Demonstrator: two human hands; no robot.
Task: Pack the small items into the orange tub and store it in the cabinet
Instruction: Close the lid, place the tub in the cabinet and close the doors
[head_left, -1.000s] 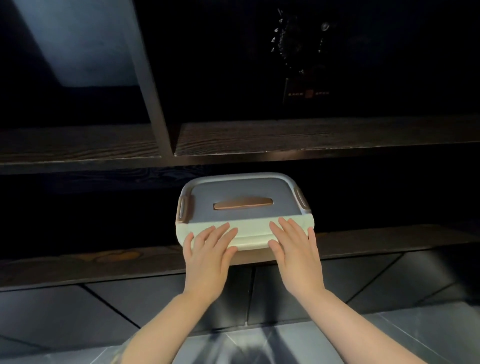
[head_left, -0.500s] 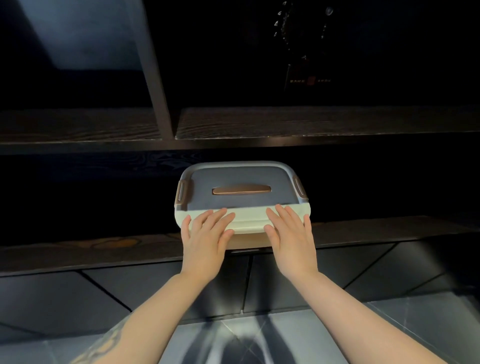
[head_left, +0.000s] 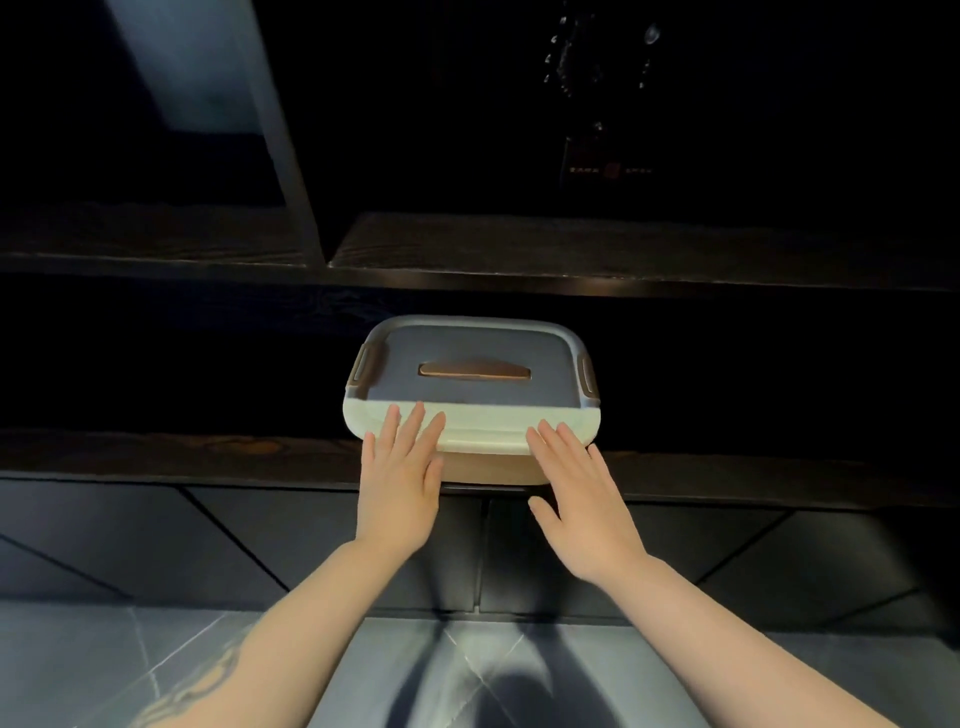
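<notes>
The orange tub (head_left: 491, 470) sits on the lower shelf (head_left: 182, 457) of a dark cabinet, its front face at the shelf edge. A white lid (head_left: 472, 384) with an orange handle and side clips covers it, most of it in shadow. My left hand (head_left: 400, 478) lies flat with fingers spread against the tub's front left, fingertips on the lid rim. My right hand (head_left: 582, 499) is flat and open at the front right corner, fingertips touching the lid rim. Neither hand grips anything. The contents are hidden.
An upper shelf (head_left: 571, 254) with a vertical divider (head_left: 280, 145) runs above the tub. A dark ornament with a small label (head_left: 605, 166) stands at the back of the upper right bay. Dark panelled doors (head_left: 260, 540) are below, grey tiled floor (head_left: 467, 675) nearest me.
The tub has slid further back into the shelf under both palms. My fingers have flattened and spread, and my right hand has drawn slightly back.
</notes>
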